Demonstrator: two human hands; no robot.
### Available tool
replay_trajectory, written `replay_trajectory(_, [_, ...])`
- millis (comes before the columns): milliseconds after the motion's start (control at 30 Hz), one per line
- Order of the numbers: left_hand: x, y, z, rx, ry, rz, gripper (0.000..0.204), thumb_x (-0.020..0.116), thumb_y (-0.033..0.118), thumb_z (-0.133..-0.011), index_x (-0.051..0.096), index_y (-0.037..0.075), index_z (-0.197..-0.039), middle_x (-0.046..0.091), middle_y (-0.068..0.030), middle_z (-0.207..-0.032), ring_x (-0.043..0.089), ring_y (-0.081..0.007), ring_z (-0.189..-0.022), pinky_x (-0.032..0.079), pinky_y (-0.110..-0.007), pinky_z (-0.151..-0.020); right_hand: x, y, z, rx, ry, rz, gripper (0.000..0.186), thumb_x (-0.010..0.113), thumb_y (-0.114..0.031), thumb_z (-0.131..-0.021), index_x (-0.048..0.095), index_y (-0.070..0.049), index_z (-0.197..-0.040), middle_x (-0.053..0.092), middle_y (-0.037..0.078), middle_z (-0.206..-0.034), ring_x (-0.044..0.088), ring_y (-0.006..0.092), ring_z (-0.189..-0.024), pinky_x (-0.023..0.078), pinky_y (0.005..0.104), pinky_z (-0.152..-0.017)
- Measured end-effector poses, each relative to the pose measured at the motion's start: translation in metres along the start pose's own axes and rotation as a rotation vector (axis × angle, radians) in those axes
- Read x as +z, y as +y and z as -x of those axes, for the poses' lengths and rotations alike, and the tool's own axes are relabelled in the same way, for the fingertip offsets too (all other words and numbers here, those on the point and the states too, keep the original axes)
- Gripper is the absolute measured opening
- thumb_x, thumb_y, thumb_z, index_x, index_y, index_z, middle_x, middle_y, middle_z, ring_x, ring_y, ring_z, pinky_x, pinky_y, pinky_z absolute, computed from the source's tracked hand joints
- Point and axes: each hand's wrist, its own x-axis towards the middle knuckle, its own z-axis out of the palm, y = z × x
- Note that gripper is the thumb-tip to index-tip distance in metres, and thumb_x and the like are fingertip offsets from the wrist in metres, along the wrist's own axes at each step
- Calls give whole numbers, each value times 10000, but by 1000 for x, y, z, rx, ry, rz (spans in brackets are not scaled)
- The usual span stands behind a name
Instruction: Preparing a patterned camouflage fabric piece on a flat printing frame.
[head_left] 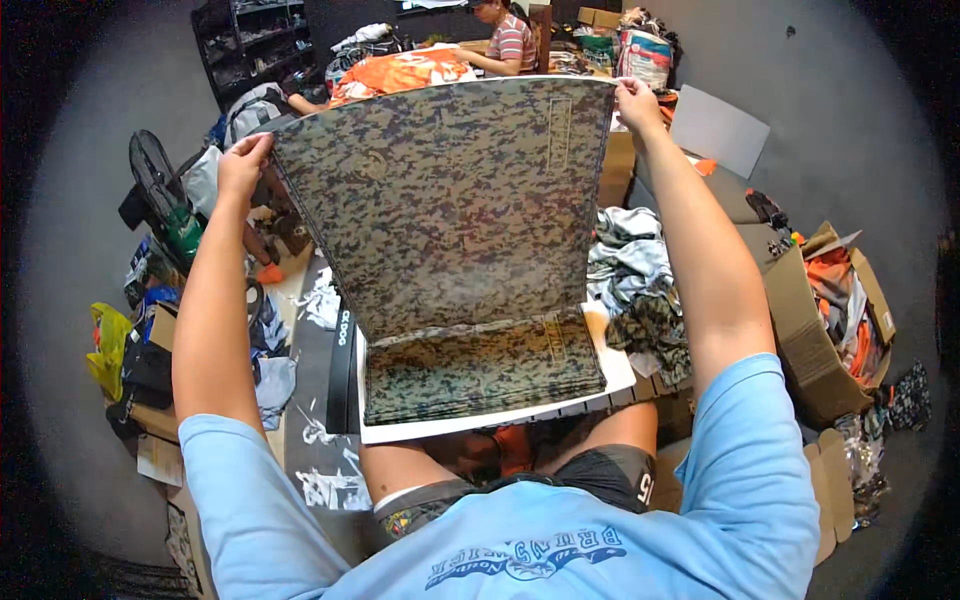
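A large camouflage-printed sheet [450, 200] is stretched up in front of me; I cannot tell if it is paper or cloth. My left hand [243, 165] pinches its upper left corner, and my right hand [636, 104] pinches the upper right one. The lower end of the sheet comes down onto a stack of similar camouflage sheets [480, 385] close to my lap. That stack rests on a white board or sheet [425, 430], whose edge shows along the front and right.
Crumpled camouflage and white cloth [635, 270] lies to the right, near an open cardboard box [820, 320] of cloth pieces. A black fan [150, 165] stands at left. Across from me, a person in a striped top [512, 45] handles orange-and-white cloth [405, 75].
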Motion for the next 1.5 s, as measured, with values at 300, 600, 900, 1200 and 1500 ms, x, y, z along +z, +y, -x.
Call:
replay_trajectory(300, [9, 16, 49, 101, -6, 254, 349, 680, 307, -970, 676, 66, -1221, 692, 4, -1064, 590, -66, -895, 414, -192, -779, -66, -26, 56, 201, -212, -206, 179, 551, -211, -1017, 541, -138, -1179, 650, 86, -984, 625, 172, -762, 491, 338, -719])
replay_trajectory(600, [-20, -96, 191, -30, -43, 415, 240, 615, 157, -1005, 652, 15, -1195, 665, -44, -1131, 594, -107, -969, 435, -235, -901, -120, 25, 254, 309, -260, -293, 216, 594, -196, -995, 600, -77, -1175, 642, 54, -1055, 601, 118, -938, 461, 242, -814])
replay_trajectory(900, [5, -171, 330, -42, -292, 80, 75, 619, 68, -952, 667, 16, -927, 626, -71, -1095, 540, -199, -1045, 387, -302, -978, -137, 103, 400, 406, -446, -47, 119, 581, -133, -975, 625, -56, -1053, 643, 62, -1155, 556, 129, -978, 423, 248, -893])
replay_trajectory(1200, [24, -219, 404, -93, -281, 12, 68, 615, 50, -947, 661, 0, -950, 626, -77, -1082, 555, -199, -1019, 412, -295, -953, -140, 128, 448, 407, -427, -32, 118, 588, -137, -968, 624, -35, -1015, 661, 59, -1113, 568, 152, -963, 440, 279, -904])
replay_trajectory(1500, [19, -223, 424, -159, -204, 88, 88, 610, 93, -972, 644, 13, -964, 645, -90, -1054, 568, -203, -987, 418, -302, -947, -158, 106, 460, 487, -444, -122, 96, 603, -135, -962, 586, -59, -1019, 641, 83, -1132, 565, 159, -968, 422, 252, -903])
